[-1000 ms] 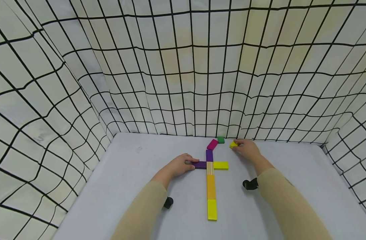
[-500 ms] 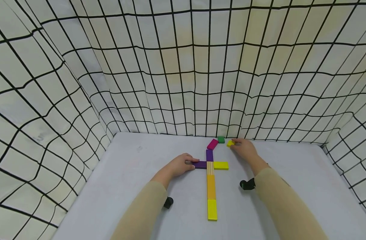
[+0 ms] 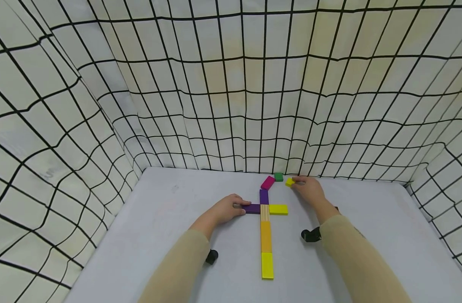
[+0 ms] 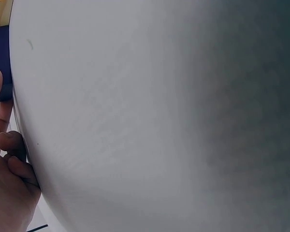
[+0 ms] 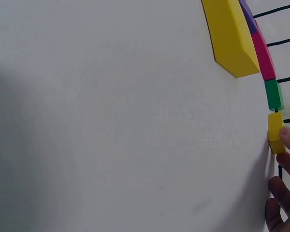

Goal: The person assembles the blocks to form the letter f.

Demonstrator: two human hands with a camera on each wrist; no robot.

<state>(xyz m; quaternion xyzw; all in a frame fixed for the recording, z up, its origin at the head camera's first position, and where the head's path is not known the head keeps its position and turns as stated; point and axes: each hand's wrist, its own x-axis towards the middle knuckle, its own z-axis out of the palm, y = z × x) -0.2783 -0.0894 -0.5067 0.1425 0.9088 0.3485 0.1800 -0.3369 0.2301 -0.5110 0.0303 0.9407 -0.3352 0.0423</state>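
Observation:
My left hand (image 3: 225,209) holds the outer end of a dark purple block (image 3: 253,208) between thumb and fingers. In the left wrist view, the thumb lies along that purple block (image 4: 3,53). At the far side, my right hand (image 3: 309,189) pinches a small yellow block (image 3: 289,182) by its right end. It sits a short gap right of a green block (image 3: 278,177). A pink block (image 3: 268,182) slants from the green one to an upright purple block (image 3: 263,197). Below follow a striped wooden block (image 3: 265,213), an orange block (image 3: 266,236) and a long yellow block (image 3: 267,266).
Another yellow block (image 3: 278,209) extends right from the striped one, opposite the held purple block. All lie on a white table (image 3: 158,244). Black netting over white sheeting (image 3: 276,126) rises behind the table's far edge and along both sides. Black wrist cameras (image 3: 311,235) hang under the sleeves.
My right hand has moved left with the small yellow block, bringing it nearer the green block, and has nearly stopped. My left hand stays on the purple block.

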